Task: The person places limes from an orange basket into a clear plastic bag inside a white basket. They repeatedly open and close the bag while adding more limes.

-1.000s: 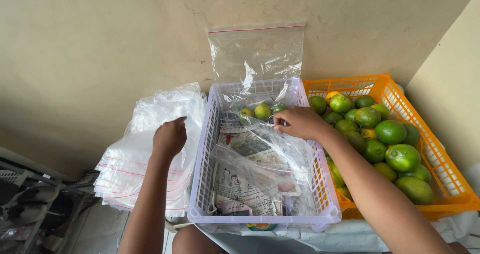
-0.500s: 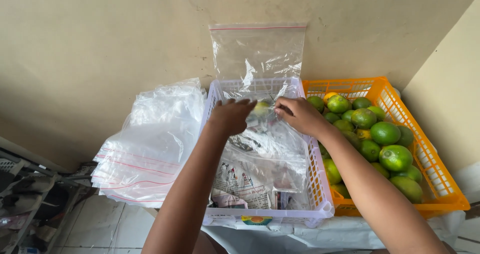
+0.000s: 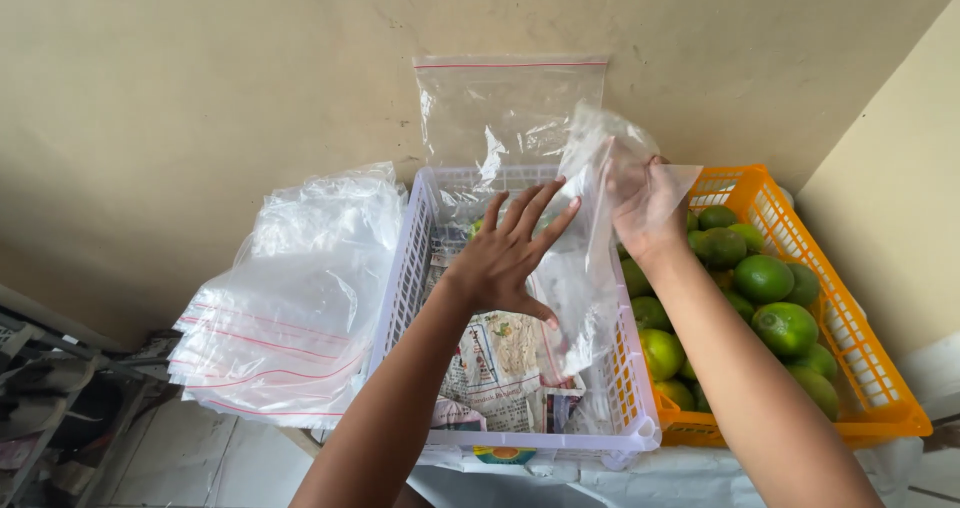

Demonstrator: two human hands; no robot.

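My right hand [image 3: 648,208] is raised above the lilac plastic basket [image 3: 405,268] and grips the top of a clear plastic bag [image 3: 585,268] that hangs down into it. My left hand [image 3: 508,258] is open, fingers spread, just left of the hanging bag, touching or nearly touching it. The basket is lined with newspaper [image 3: 495,363] and has a few green citrus fruits at its far end, mostly hidden behind my left hand.
An orange basket [image 3: 860,358] full of green citrus fruits [image 3: 765,278] stands right of the lilac one. A stack of clear zip bags [image 3: 290,308] lies to the left. One empty zip bag [image 3: 505,118] leans upright on the beige wall behind.
My left hand came from the stack of bags over to the lilac basket. My right hand lifted a clear bag up out of the basket, and my left hand opened beside it.
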